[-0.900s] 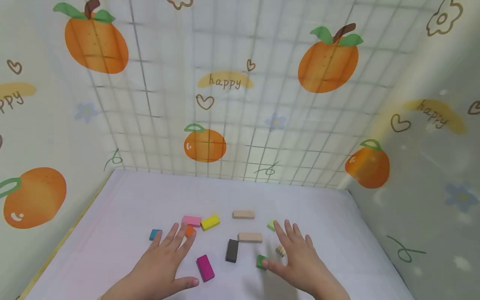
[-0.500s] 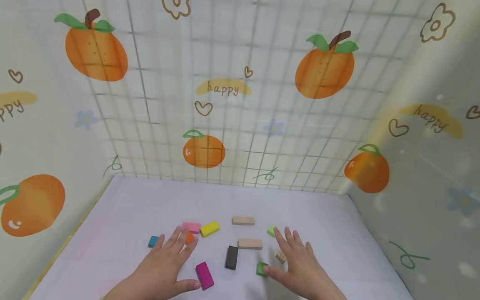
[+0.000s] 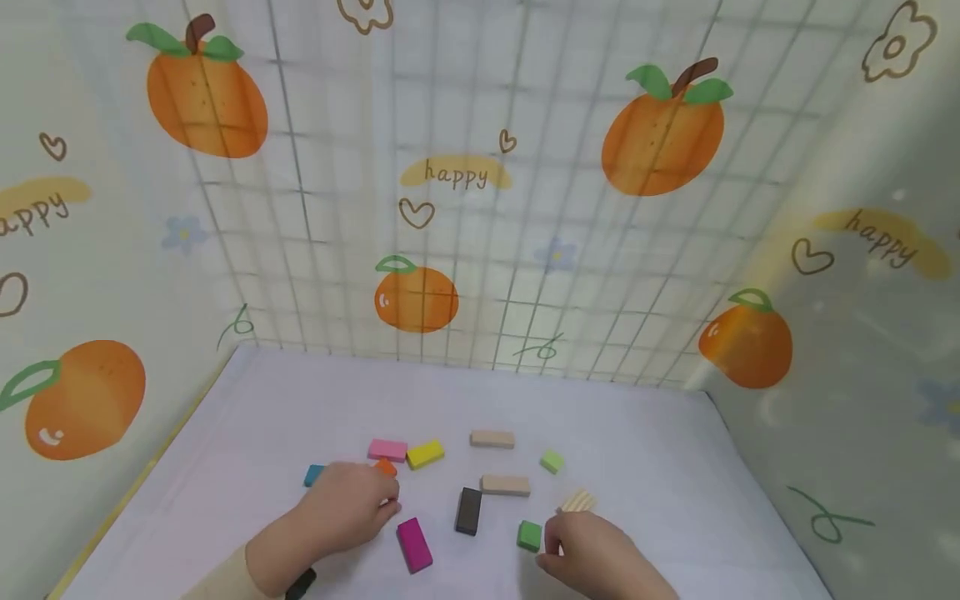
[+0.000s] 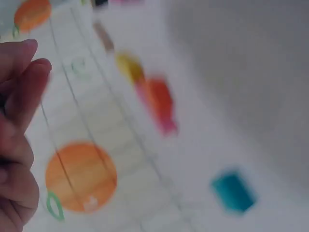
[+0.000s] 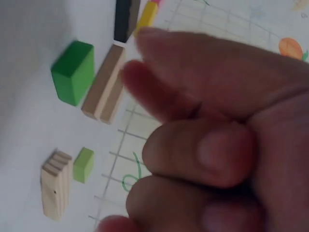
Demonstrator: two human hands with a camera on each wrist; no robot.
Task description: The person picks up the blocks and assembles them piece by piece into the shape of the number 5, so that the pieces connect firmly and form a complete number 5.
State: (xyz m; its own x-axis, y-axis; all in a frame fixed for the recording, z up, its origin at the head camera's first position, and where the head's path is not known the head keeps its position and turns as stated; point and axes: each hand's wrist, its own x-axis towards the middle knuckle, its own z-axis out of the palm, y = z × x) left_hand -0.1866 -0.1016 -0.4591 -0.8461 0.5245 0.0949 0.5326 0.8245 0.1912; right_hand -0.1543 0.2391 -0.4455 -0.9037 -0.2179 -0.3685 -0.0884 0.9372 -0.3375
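My left hand [image 3: 341, 506] is held above the left part of the table, its fingers curled and nothing seen in them. Beside it lie a blue block [image 3: 314, 476], an orange block [image 3: 386, 467] and a magenta block [image 3: 415, 545]. In the left wrist view the fingers [image 4: 24, 92] are bent together, and the blocks are blurred. My right hand [image 3: 592, 554] is curled too, with no object between thumb and fingers in the right wrist view. A green block [image 3: 529, 536] lies just left of it; a striped bundle of wooden sticks [image 3: 577, 501] lies just beyond.
Farther back lie a pink block [image 3: 387, 451], a yellow block [image 3: 425, 454], two plain wooden blocks [image 3: 492, 439] and a light green block [image 3: 552, 461]. A black block [image 3: 468, 511] lies between the hands. A printed curtain [image 3: 480, 250] closes off the table's back and sides.
Both hands were spread with straight fingers over the blocks; now their fingers are curled in. The blocks appear to stay in place, and the head view has shifted slightly.
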